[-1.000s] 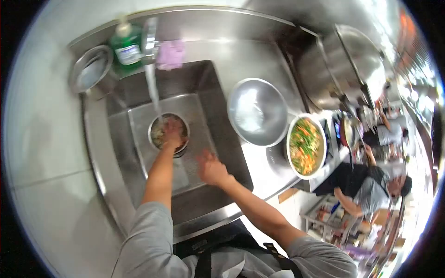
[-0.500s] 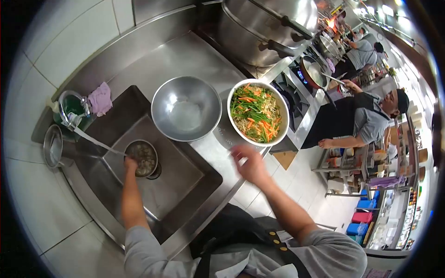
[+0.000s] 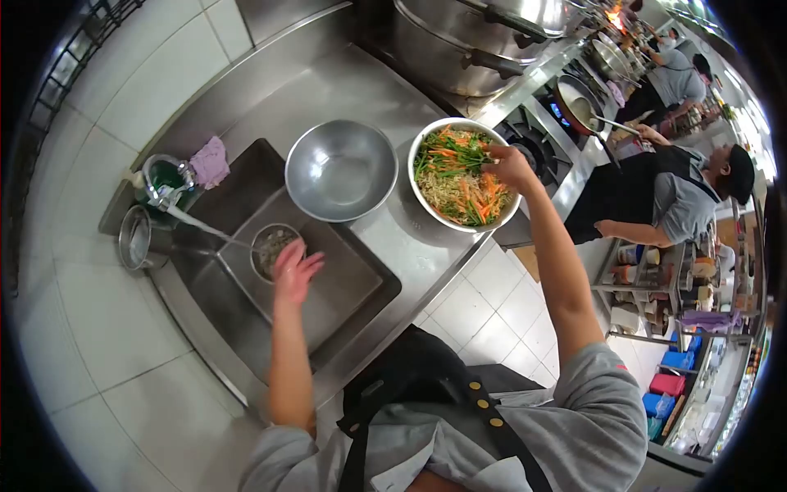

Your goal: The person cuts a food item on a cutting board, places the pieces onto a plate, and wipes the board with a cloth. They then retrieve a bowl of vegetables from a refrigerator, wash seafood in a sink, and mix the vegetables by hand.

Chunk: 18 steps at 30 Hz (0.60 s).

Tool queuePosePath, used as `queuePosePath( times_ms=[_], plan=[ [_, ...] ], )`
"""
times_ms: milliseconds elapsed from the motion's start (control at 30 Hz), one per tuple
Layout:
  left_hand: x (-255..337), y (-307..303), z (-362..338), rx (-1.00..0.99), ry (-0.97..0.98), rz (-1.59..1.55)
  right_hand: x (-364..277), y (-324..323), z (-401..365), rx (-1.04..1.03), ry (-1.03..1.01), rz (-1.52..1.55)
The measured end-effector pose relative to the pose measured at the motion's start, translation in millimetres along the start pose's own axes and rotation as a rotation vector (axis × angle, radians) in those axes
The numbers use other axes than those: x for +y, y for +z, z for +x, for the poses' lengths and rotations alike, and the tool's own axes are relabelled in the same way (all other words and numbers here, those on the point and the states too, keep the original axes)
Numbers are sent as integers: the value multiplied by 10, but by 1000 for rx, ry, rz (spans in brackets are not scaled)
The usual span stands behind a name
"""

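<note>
My left hand (image 3: 297, 271) is over the sink (image 3: 344, 287), fingers spread and nothing held, beside a small round pot (image 3: 269, 244). Water from the tap (image 3: 168, 199) runs into that pot, which contains pale pieces in water; my hand hides part of its rim. My right hand (image 3: 510, 168) reaches over the white bowl (image 3: 518, 207), its bent fingers gripping among the cut vegetables (image 3: 463, 184). Those are green strips, carrot sticks and what look like bean sprouts. Between the sink and the white bowl stands a steel mixing bowl (image 3: 340, 172) with nothing in it.
A pink cloth (image 3: 211, 162) and a small metal pan (image 3: 141, 238) are by the tap. Large steel pots (image 3: 459, 57) stand at the back. To the right, a co-worker (image 3: 680, 193) holds a ladle over a wok (image 3: 578, 102) on a lit stove.
My right hand has moved right and up, from beside the white bowl into the vegetables. My left hand has come away from the pot and opened. The view has shifted.
</note>
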<state>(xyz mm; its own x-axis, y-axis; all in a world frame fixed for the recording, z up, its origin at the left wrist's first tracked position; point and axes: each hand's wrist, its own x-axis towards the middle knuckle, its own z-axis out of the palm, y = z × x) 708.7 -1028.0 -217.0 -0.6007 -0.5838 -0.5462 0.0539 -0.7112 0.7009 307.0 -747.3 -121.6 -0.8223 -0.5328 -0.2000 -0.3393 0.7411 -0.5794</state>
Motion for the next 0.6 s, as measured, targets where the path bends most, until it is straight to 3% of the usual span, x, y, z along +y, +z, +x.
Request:
queuePosePath(
  times_ms=[33, 133, 200, 267, 367, 400, 533, 567, 600],
  plan=[
    [121, 409, -104, -5, -83, -151, -7, 26, -11, -35, 14, 123],
    [92, 862, 168, -88, -70, -195, -271, 73, -206, -91, 130, 215],
    [87, 1056, 391, 73, 159, -70, -161, 210, -85, -124, 55, 14],
    [208, 1090, 593, 75, 160, -39, -169, 334, -93, -114, 54, 78],
    [486, 968, 1081, 72, 184, 63, -678, 476, -386, -160, 142, 145],
    [576, 961, 1119, 64, 207, 136, -705, 657, -412, -43, 24, 132],
    [709, 1004, 691, 1, 11, 457, -1040, 803, -647, -40, -28, 179],
    [593, 1008, 469, -39, -17, 485, -1107, 705, -691, -100, -80, 43],
    [406, 967, 350, 59, 187, 687, -1117, 665, -712, -158, -133, -88]
  ],
)
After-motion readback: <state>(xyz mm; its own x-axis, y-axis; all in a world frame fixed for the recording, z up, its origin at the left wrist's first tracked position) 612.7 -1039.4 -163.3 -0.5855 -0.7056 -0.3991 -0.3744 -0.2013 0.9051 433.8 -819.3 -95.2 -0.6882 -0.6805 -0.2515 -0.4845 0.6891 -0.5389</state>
